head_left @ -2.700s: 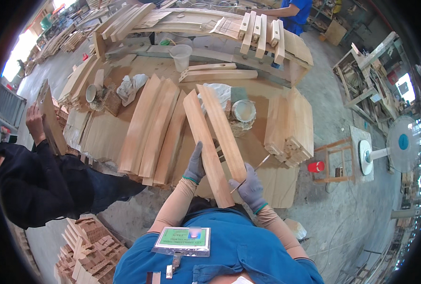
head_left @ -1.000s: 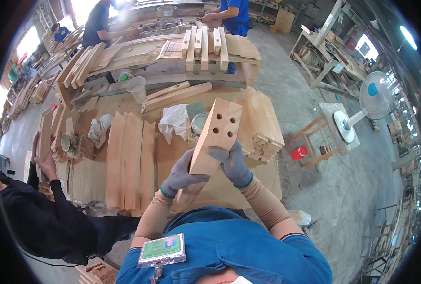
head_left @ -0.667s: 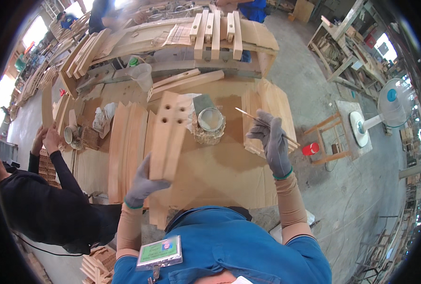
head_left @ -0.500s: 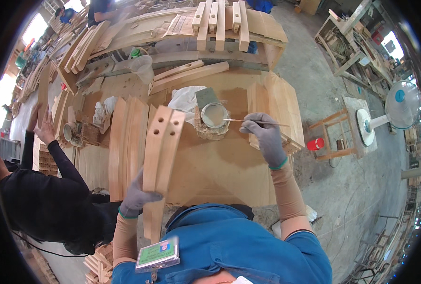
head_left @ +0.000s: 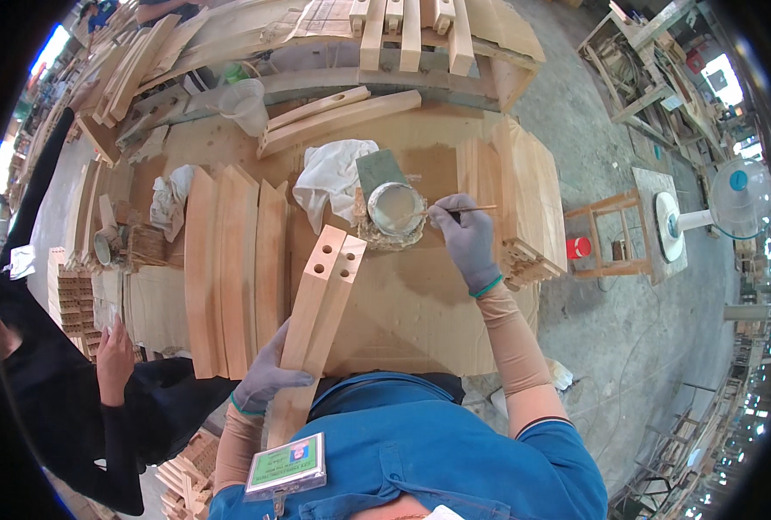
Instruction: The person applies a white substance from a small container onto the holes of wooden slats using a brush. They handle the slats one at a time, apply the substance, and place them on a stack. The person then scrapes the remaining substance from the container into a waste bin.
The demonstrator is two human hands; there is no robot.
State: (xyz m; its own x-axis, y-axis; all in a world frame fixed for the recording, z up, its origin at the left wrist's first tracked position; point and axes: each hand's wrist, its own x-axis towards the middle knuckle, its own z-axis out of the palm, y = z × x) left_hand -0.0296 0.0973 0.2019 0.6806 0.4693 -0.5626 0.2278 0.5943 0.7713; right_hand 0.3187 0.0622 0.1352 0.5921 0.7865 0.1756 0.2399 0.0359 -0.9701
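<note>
Drilled ends of two pale, slightly curved wooden bars have been brought closer to a round, pale-rimmed pot since half a second ago; the grey-gloved right hand has also been drawn nearer its rim. Bars are held side by side in the grey-gloved left hand, fingers wrapped round, thumb laid across the near face. Long axis runs from the body up and away, leaning right; two holes are shown in each end face. Thin brown wooden stick is pinched between right thumb and fingertips, held nearly level, tip pointed left over the pot's mouth (contact with the pale contents cannot be told). Relation noted: the holes lie left of the right fingertips and somewhat toward the body, past the pot's near-left side; the left hand is set well down the bars from them. Pot is nearer the right hand, just left of its fingertips, propped on a rough, crusted block, with a crumpled white cloth beside it.
</note>
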